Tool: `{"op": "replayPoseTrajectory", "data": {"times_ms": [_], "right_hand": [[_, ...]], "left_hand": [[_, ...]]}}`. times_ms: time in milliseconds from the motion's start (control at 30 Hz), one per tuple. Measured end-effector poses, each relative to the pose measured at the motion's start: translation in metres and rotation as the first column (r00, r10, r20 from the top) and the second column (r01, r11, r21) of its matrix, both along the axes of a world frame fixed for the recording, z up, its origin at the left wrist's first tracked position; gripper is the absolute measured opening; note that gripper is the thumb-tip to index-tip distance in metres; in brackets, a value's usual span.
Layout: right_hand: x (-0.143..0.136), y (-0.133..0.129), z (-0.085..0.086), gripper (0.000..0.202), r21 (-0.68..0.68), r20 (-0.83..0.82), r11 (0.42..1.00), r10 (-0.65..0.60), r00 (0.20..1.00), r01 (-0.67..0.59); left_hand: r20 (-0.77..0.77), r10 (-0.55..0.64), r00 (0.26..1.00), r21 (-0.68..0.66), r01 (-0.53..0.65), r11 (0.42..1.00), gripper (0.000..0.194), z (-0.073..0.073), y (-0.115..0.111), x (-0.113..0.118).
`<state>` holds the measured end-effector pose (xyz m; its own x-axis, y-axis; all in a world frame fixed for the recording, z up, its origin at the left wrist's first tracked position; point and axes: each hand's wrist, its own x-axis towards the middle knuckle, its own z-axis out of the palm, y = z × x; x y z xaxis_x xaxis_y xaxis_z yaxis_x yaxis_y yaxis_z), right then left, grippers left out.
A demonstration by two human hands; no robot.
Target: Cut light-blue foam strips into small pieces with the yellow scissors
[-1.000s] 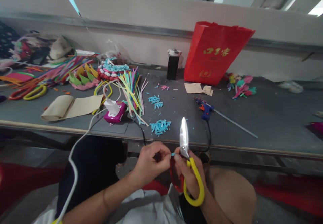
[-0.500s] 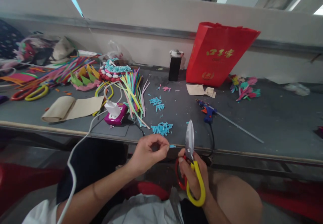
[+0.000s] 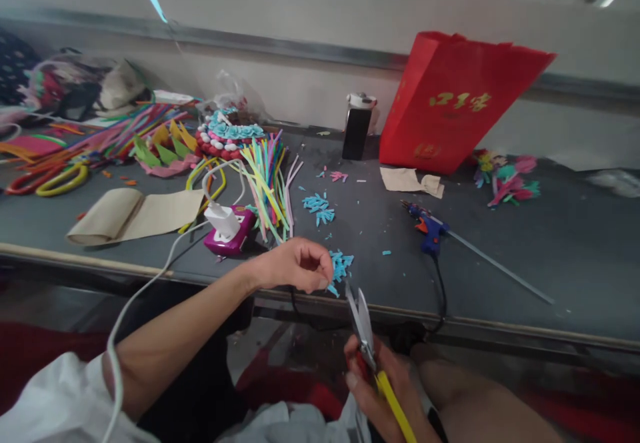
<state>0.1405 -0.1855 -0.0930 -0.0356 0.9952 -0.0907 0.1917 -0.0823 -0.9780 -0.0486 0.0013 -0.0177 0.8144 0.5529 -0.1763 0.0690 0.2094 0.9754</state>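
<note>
My left hand [image 3: 300, 266] is pinched at the table's front edge, with a small blue strip piece [image 3: 333, 290] at its fingertips. Just behind the fingers lies a pile of cut blue pieces [image 3: 343, 264]; a smaller blue pile [image 3: 320, 208] is farther back. My right hand [image 3: 377, 383] is wrapped round the handles of scissors [image 3: 364, 326], one red and one yellow. The scissor blades point up toward the table edge and are slightly parted. Colored strips [image 3: 270, 186] lie in a bundle behind my left hand.
A purple power strip [image 3: 231, 233] with a white plug and cable sits at left, beside a beige roll [image 3: 115, 216]. A blue glue gun [image 3: 427, 226], black bottle [image 3: 357, 126] and red bag [image 3: 450, 106] stand or lie at right. Another pair of scissors [image 3: 63, 180] lies far left.
My left hand has moved up and slightly left, closer to the blue pile. My right hand and the scissors have dropped lower, and the blades have parted a little. The view has shifted.
</note>
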Motion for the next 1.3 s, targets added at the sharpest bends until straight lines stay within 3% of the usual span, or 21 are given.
{"op": "replayPoseTrajectory", "data": {"times_ms": [267, 533, 967, 1300], "right_hand": [[-0.002, 0.005, 0.008, 0.009, 0.072, 0.259, 0.993, 0.074, 0.963, -0.096], [-0.003, 0.001, 0.008, 0.009, 0.091, 0.29, 0.992, 0.054, 0.955, -0.083], [-0.001, 0.003, 0.015, 0.007, 0.11, 0.337, 0.99, 0.049, 0.94, -0.092], [-0.001, 0.002, 0.012, 0.017, 0.159, 0.364, 0.982, 0.034, 0.931, -0.098]], "left_hand": [[0.028, -0.034, 0.999, 0.015, 0.033, 0.999, 0.016, -0.002, -0.009, -0.009], [-0.002, -0.076, 0.997, 0.049, 0.076, 0.996, 0.012, -0.006, -0.011, -0.01], [-0.025, -0.036, 0.999, 0.033, 0.037, 0.999, 0.012, -0.002, -0.012, -0.006], [-0.023, -0.044, 0.999, 0.018, 0.044, 0.999, 0.016, -0.005, -0.013, -0.006]]}}
